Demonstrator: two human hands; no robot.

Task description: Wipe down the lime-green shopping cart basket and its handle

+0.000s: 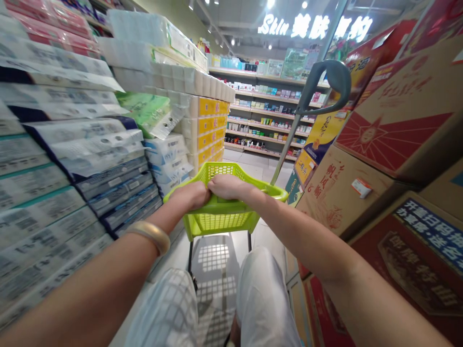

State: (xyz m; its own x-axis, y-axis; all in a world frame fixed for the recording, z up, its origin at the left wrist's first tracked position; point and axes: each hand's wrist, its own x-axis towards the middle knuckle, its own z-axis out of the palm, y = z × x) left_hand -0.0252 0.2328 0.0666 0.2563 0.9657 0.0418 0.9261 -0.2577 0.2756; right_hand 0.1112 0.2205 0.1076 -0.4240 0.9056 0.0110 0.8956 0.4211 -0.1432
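A lime-green shopping cart [217,222] stands straight ahead of me in the aisle. Both my hands are closed around its handle bar, close together near the middle. My left hand [193,195] grips just left of centre, with a gold bangle [149,236] on that wrist. Touching it on the right, my right hand [227,187] wraps over the bar. Behind the hands, part of the basket's perforated wall shows, while its inside is mostly hidden. A long grey pole with a looped grey handle [325,86] rises from the basket's right side.
Stacked tissue packs [123,173] line the left, with a green pack [144,111] jutting out. Cardboard cartons [394,115] are piled high along the right, close to my arm. Shelves of small boxes and bottles [267,91] cross the far end beneath a lit sign.
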